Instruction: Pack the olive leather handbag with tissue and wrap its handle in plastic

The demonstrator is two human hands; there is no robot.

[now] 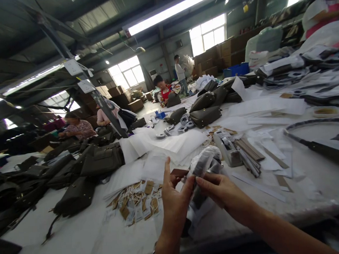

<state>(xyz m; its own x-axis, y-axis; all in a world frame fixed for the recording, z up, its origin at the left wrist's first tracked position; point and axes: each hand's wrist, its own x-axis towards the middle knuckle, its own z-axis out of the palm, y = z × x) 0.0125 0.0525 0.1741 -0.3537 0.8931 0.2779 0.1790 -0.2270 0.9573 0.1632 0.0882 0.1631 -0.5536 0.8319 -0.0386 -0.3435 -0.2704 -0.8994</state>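
Note:
In front of me, my left hand (174,202) and my right hand (226,194) meet at a dark, curved piece partly covered in thin whitish wrapping (202,164). It looks like a bag strap or handle, though my fingers hide part of it. My left thumb presses on the wrapping while the index finger points up. A small brown card-like piece (179,172) shows beside the left fingers. The right thumb and fingers pinch the wrapping close to the left thumb. Just beyond stands a grey tape dispenser (229,150). Left of my hands lies a heap of brown tags with strings (140,200).
Dark handbags (75,195) crowd the table's left side. White foam sheets (161,143) lie ahead, with more bags (206,116) behind. Card strips (249,152) and a long dark strap (318,147) lie right. A metal post (107,108) rises at left. Several people work farther off.

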